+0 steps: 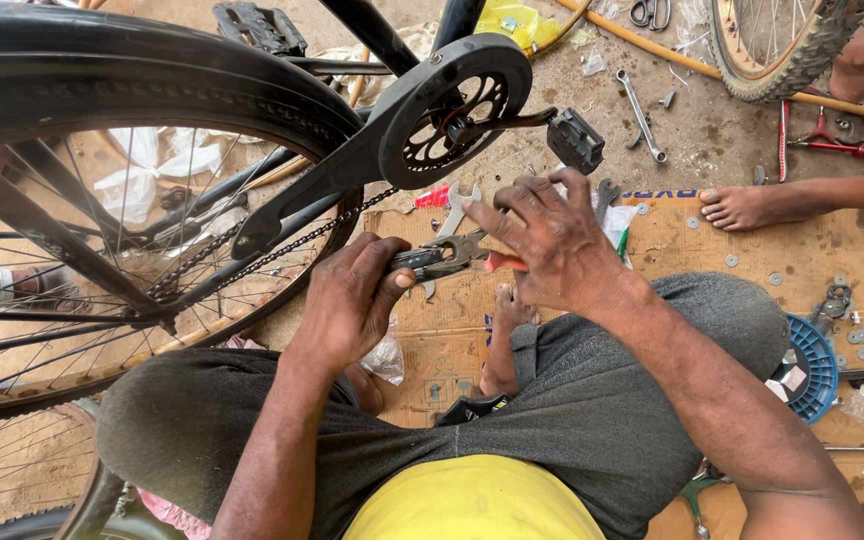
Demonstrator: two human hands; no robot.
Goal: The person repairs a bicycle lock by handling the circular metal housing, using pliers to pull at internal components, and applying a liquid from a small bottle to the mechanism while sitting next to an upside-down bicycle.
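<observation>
While my left hand (352, 300) is curled tight round the dark metal end of a pair of pliers (449, 256), thumb pressed over the top, my right hand (552, 245) lies over the red-sleeved handles with its fingers spread rather than closed, so I would call the left a full hold and the right a loose, guiding touch. The pliers sit level between both hands, above my knees and just in front of the bicycle chain (282, 250). I judge them stiff, fairly heavy for their size, and not fragile; the bare steel near the pivot looks greasy and likely to slip, so the sleeved handles are the surer place to take hold, with the head steadied by the other hand. Whether anything is caught in the nose I cannot tell, since my left fingers cover it.

Just beyond the grip, the black chain guard (422, 120) and crank with its pedal (577, 140) hang over the work, and the rear wheel (102, 230) fills the left of the view. Under my legs lies flattened cardboard (832, 250) scattered with washers; a spanner (642, 115) rests on the dirt further out, a blue plastic dish (820, 365) sits by my right knee, and another person's bare foot (747, 205) rests on the cardboard edge
</observation>
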